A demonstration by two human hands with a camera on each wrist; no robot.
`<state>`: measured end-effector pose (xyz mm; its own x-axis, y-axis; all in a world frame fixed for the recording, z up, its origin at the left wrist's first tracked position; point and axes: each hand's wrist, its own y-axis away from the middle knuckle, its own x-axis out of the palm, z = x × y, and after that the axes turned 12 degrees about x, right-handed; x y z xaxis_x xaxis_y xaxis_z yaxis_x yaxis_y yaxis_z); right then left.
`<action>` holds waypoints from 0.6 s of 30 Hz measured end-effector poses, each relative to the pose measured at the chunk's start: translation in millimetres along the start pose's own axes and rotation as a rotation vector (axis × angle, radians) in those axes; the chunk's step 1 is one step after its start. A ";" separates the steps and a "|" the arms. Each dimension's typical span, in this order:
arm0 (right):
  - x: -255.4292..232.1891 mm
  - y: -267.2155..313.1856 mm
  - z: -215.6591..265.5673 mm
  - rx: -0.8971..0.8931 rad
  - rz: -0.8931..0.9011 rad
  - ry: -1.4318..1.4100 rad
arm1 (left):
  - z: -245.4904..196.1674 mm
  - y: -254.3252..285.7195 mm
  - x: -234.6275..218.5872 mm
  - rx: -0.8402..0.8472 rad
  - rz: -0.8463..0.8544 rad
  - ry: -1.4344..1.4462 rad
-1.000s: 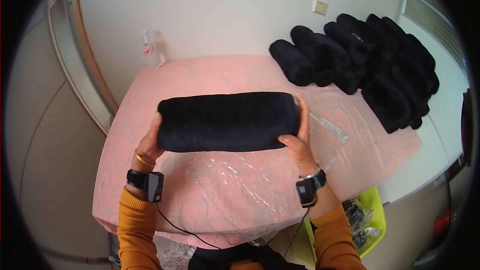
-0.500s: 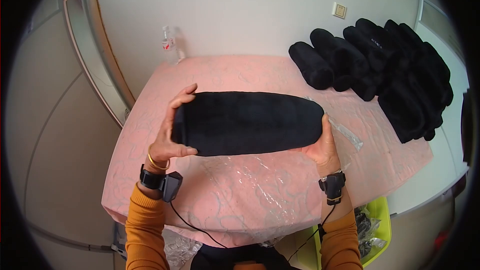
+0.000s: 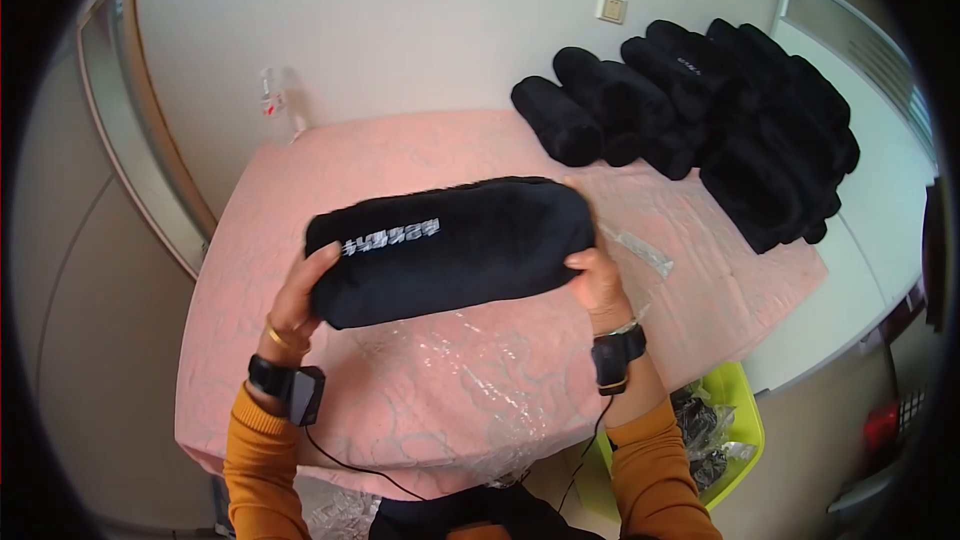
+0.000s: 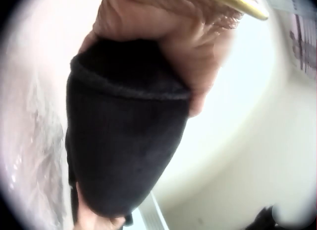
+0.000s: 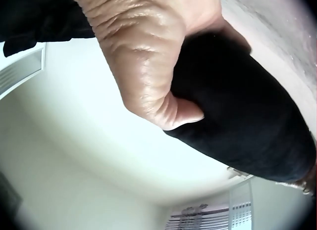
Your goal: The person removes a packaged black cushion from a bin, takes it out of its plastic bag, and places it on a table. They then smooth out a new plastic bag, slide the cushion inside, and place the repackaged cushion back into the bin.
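Observation:
A long black plush cushion (image 3: pixel 460 255) with a pale printed mark near its left end is held above the pink-covered table. My left hand (image 3: pixel 298 290) grips its left end, thumb on the upper face; in the left wrist view that hand (image 4: pixel 168 27) wraps a seamed end of the cushion (image 4: pixel 129 136). The other end is gripped by my right hand (image 3: pixel 600 285), its thumb on the near side. In the right wrist view the thumb of my right hand (image 5: pixel 148 56) presses the dark fabric (image 5: pixel 237 106); its other fingers are mostly hidden.
Several black cushions (image 3: pixel 760 130) are piled at the table's back right. A clear bottle (image 3: pixel 272 95) stands at the back left. Clear plastic film (image 3: pixel 450 360) lies on the pink cloth (image 3: pixel 230 320). A yellow-green bin (image 3: pixel 745 430) with plastic bags sits below the right edge.
The cushion has been turned between my hands so a face with a pale mark shows, and it tilts slightly. My left thumb has moved onto that face. The head view has shifted too.

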<state>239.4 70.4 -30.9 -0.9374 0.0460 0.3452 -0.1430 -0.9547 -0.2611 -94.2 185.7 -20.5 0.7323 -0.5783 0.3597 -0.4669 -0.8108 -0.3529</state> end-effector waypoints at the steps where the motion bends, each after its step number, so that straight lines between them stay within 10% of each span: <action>1: -1.8 -3.2 -0.7 0.077 0.020 0.000 | -5.4 -2.3 2.2 0.159 0.014 -0.162; 9: -1.0 -4.9 -2.5 0.212 0.018 -0.145 | -13.4 4.6 4.2 0.741 0.221 -0.801; 13: 8.3 0.0 4.2 0.114 -0.067 -0.070 | -4.4 5.8 31.3 0.761 0.120 -0.665; 18: 14.5 2.8 6.0 -0.038 -0.052 0.050 | 7.4 4.3 23.5 0.359 -0.090 0.013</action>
<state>227.3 66.6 -21.3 -0.9428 0.1108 0.3144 -0.2031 -0.9389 -0.2780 -75.4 169.3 -19.9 0.7553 -0.5089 0.4131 -0.1957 -0.7766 -0.5989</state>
